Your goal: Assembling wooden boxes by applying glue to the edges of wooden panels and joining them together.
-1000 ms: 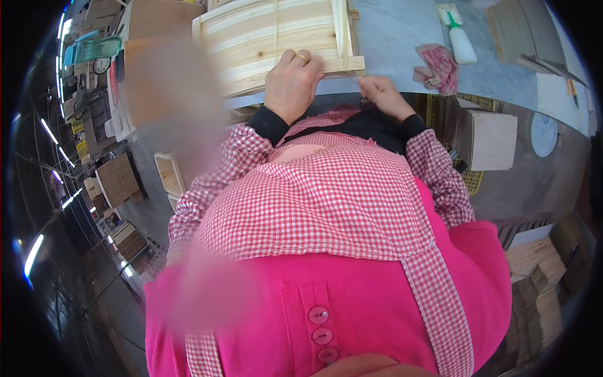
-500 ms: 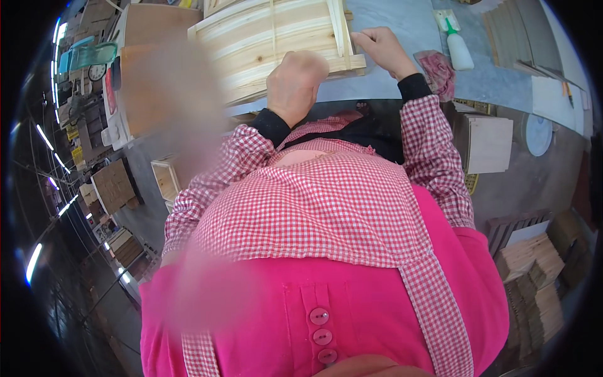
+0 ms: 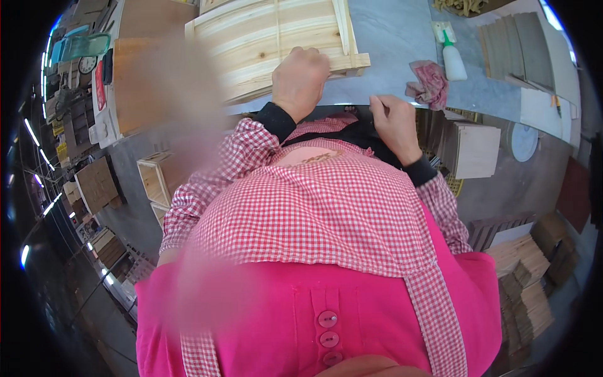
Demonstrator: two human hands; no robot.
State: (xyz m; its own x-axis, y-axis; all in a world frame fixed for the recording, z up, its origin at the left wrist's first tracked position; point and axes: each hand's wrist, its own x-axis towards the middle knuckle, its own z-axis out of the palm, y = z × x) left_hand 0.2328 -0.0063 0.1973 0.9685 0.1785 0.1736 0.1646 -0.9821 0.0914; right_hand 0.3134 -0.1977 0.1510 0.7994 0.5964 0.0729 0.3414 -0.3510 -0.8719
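A pale pine crate or slatted panel [image 3: 242, 47] lies at the far side on the blue-grey worktable [image 3: 383, 38]. It has strips along its right and near edges. My left hand [image 3: 300, 85] is curled into a fist at its near edge, knuckles up; whatever the fingers hold, if anything, is hidden. My right hand [image 3: 396, 125] is off the crate, just in front of the table's near edge, with thumb and fingers pinched together. Nothing I can make out shows between them. A crumpled pink cloth [image 3: 429, 85] lies on the table beyond that hand.
Right of the crate stands a white squeeze bottle [image 3: 453, 60] with a green nozzle. Thin boards [image 3: 512, 47] are stacked farther right. Below the table edge are pale panels [image 3: 475, 151] and a round stool [image 3: 523, 141]. Open wooden boxes [image 3: 154, 179] stand at left. Blurred smudges cover part of the left.
My right hand has come away from the crate's right corner, back toward my body, fingers still pinched. The left hand stays at the crate's near edge. The view has shifted slightly.
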